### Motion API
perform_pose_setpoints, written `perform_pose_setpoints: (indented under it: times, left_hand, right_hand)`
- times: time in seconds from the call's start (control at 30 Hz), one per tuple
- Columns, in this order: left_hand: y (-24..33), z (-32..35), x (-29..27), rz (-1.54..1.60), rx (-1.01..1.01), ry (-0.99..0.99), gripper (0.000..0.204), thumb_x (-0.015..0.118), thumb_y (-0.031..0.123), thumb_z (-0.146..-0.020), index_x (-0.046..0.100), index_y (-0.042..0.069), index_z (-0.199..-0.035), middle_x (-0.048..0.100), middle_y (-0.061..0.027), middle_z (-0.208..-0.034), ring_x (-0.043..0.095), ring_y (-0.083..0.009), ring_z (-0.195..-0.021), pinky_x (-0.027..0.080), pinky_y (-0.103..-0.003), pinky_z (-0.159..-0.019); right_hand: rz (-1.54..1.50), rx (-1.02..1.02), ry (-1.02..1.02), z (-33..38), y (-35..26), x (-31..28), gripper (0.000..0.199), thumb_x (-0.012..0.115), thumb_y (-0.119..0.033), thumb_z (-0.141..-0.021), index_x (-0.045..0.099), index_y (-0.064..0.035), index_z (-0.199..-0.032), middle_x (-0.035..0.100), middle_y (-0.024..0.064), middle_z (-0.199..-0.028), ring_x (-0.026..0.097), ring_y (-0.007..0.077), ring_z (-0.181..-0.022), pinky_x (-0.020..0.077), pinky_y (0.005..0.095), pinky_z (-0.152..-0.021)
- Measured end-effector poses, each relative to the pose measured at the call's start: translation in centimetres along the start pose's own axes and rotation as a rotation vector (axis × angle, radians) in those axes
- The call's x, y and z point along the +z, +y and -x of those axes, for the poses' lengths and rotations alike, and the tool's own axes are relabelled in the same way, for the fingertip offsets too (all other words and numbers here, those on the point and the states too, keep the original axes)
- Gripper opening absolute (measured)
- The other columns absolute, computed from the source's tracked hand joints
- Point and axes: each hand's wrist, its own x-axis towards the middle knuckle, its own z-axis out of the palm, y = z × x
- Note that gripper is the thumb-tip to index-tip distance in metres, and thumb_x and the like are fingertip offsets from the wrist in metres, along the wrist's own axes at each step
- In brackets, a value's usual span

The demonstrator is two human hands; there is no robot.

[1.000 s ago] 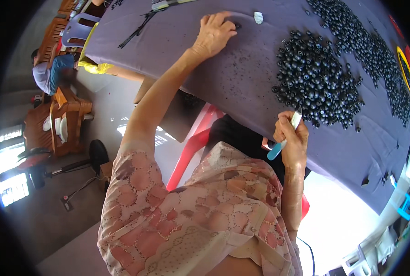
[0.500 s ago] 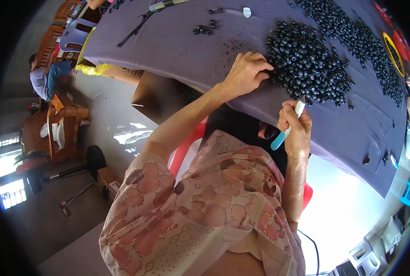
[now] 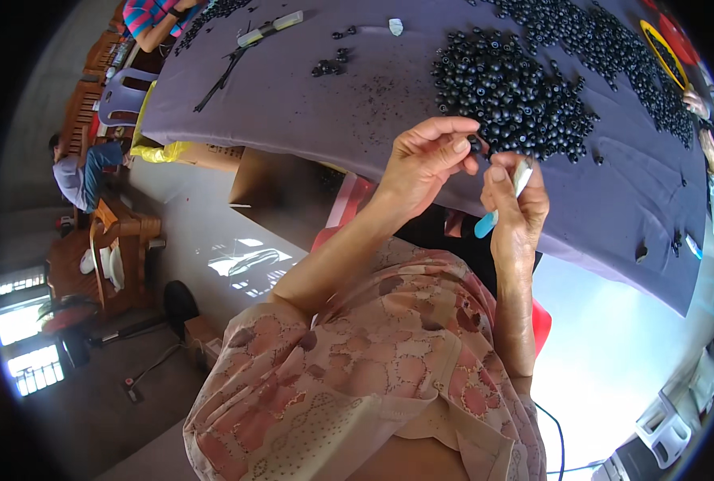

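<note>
Between the thumb and fingers of my left hand point(image 3: 425, 164) is a small round black piece point(image 3: 475, 145), bead-like and shiny, held at the near edge of a heap. Close beside it on the right, my right hand point(image 3: 517, 200) grips a slim hand tool point(image 3: 486, 224) with a light-blue end and a whitish shaft. Its working tip is hard to make out. The heap of black round pieces point(image 3: 509, 88), several with a pale hole or spot, lies just beyond both hands on a purple tablecloth point(image 3: 301, 120).
More black pieces point(image 3: 605, 48) spread at the far right, near a yellow-rimmed tray point(image 3: 664, 54). Dark crumbs and a small white scrap point(image 3: 395, 27) lie left of the heap. An open cardboard box point(image 3: 269, 188) stands under the table edge. Other people sit at the far left and right.
My left hand has drawn back from the heap with a black piece in its fingers. My right hand has turned and come closer to it, and the view has shifted slightly.
</note>
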Motion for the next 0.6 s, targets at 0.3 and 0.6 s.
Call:
perform_pose_setpoints:
  times: [0.3,0.6]
  left_hand:
    - [0.1,0.7,2.1,-0.234,0.044,0.026,0.022,0.054,0.002,-0.08,0.057,0.001,-0.102,0.057,-0.0037,-0.075,0.053,-0.0106,-0.066,0.046,-0.022,-0.063]
    - [0.8,0.2,1.5,0.19,-0.113,-0.059,0.018,0.053,0.004,-0.081,0.058,0.003,-0.098,0.059,-0.0084,-0.083,0.055,-0.013,-0.069,0.045,-0.027,-0.068]
  right_hand:
    - [0.108,-0.136,-0.03,-0.8,-0.9,-0.4,0.014,0.058,-0.003,-0.078,0.057,-0.0004,-0.092,0.058,0.0013,-0.072,0.054,0.0064,-0.065,0.0421,0.0182,-0.061]
    - [0.108,-0.105,0.03,-0.3,-2.3,-0.9,0.028,0.046,-0.024,-0.087,0.052,-0.0008,-0.102,0.045,-0.0016,-0.069,0.036,0.0049,-0.061,0.0286,0.0174,-0.055]
